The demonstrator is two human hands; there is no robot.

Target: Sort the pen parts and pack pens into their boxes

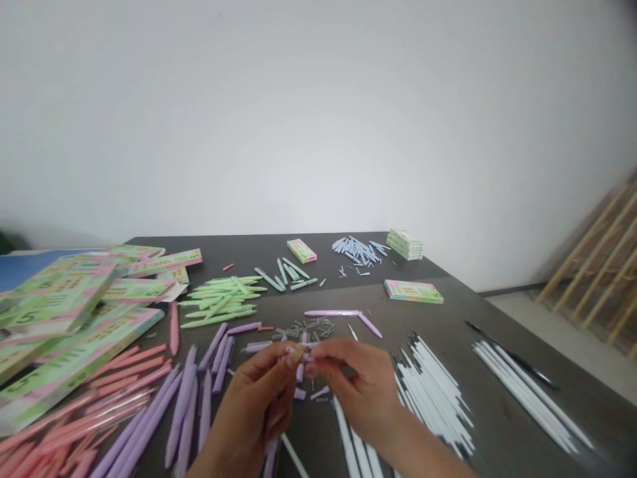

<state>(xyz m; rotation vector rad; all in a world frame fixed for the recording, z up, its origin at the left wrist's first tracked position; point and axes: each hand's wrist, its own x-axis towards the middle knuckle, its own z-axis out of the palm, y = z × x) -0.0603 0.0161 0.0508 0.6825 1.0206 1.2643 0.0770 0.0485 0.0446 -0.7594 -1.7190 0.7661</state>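
Observation:
My left hand [266, 382] and my right hand [355, 382] meet at the front middle of the table. Both have their fingertips pinched together on a small purple pen part [308, 346], mostly covered by the fingers. Just beyond them lies a scatter of small clear and metal pen pieces [318, 325]. Purple pen barrels [186, 405] are spread to the left of my left hand. A long purple pen piece [333, 313] and a purple tip piece [369, 324] rest behind the hands. White pen refills [432, 392] with dark ends lie beside my right hand.
Printed pen boxes [64, 299] pile up at left, with pink pen parts [114, 392] before them. Green barrels [223, 302], teal barrels [288, 272] and blue parts [358, 249] lie farther back. Stacked boxes [405, 244] stand near the far edge. More refills [532, 395] lie right.

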